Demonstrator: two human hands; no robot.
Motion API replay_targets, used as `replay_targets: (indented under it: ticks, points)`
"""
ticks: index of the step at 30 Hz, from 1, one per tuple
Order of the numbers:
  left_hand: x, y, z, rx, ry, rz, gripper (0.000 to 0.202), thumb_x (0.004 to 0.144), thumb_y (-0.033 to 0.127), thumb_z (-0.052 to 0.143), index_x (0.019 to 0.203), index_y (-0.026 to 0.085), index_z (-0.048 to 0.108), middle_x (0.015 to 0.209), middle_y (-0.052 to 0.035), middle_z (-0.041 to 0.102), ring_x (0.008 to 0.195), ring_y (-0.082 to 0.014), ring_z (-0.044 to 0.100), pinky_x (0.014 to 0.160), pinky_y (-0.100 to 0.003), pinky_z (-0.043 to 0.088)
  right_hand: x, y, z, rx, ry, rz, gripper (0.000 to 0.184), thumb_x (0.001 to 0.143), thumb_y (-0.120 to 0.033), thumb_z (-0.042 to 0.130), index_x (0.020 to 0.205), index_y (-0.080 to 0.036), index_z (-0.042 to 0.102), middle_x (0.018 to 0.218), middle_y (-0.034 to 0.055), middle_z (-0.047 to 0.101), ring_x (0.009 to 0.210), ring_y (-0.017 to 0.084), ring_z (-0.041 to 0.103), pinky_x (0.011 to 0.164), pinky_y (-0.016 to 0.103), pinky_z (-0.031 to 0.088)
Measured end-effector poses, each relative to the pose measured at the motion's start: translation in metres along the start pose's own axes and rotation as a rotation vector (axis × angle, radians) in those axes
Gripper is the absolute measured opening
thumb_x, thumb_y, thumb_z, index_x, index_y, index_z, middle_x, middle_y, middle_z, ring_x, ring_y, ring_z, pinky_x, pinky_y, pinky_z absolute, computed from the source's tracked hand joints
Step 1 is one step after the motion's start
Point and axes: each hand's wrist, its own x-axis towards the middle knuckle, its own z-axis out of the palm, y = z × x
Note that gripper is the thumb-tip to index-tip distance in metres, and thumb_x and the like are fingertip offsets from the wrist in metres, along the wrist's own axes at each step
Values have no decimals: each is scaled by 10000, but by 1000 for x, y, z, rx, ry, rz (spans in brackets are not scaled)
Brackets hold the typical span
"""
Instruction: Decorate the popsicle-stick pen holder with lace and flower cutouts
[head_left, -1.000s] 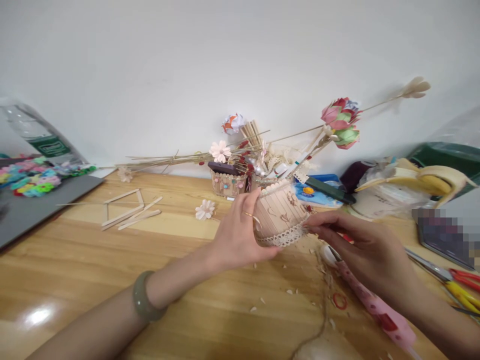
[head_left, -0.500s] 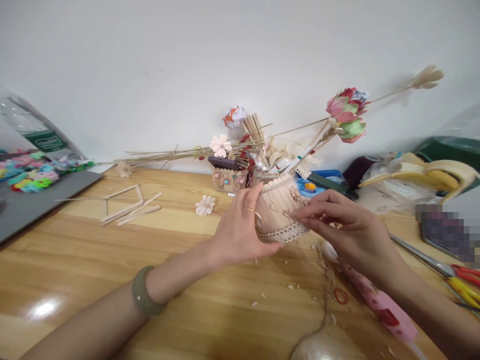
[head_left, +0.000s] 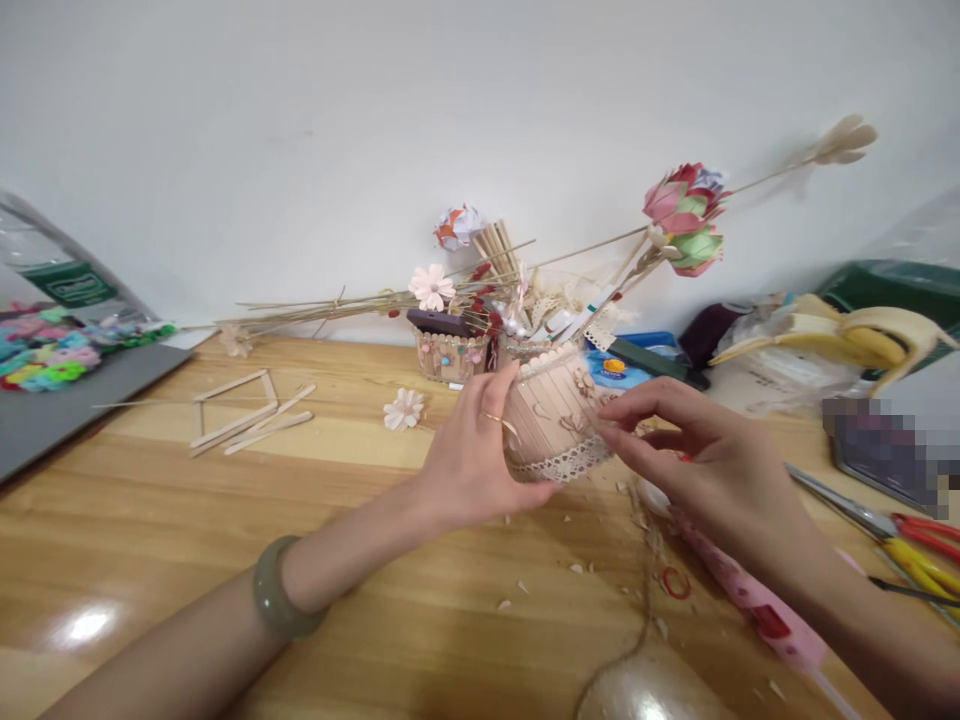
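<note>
My left hand (head_left: 472,450) is wrapped round a small pot made of wooden craft sticks (head_left: 541,405), holding it tilted above the table. White lace trim (head_left: 564,464) runs along the pot's lower edge, and small twine bows (head_left: 576,421) sit on its side. The fingers of my right hand (head_left: 686,450) are pinched together at the pot's right side, close to the bows; what they hold, if anything, is too small to make out. Beneath my right forearm lies a pink hot glue gun (head_left: 750,600).
Scissors (head_left: 892,535) and a phone (head_left: 885,455) lie at the right, near a banana peel (head_left: 840,330). A decorated stick box (head_left: 454,357) with dried flowers stands at the back. Loose craft sticks (head_left: 247,415) and a laptop (head_left: 97,390) are at left. Twine (head_left: 645,610) trails in front.
The view has shifted slightly, so everything sits a little further left. My left hand keeps its hold on the pot; my right fingers have drawn slightly away from the bow.
</note>
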Motion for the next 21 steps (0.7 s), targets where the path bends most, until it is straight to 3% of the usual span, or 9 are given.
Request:
replay_targets:
  ticks: [7, 21]
  points:
    - [-1, 0, -1, -10, -4, -3, 1026, 543, 380, 747, 1341, 245, 117, 1261, -148, 382, 1214, -343, 381, 970, -538, 349, -7, -2, 6, -211, 34, -193, 75, 804, -207, 574, 836, -203, 642, 818, 24, 591, 676, 109, 556, 548, 239, 472]
    - [-1, -1, 1, 0, 26, 20, 1020, 529, 371, 750, 1335, 219, 145, 1236, -150, 402, 1180, -341, 409, 947, -528, 374, -10, 0, 12, -308, 165, -334, 45, 806, -158, 592, 792, -172, 632, 768, 29, 600, 640, 101, 579, 531, 222, 475]
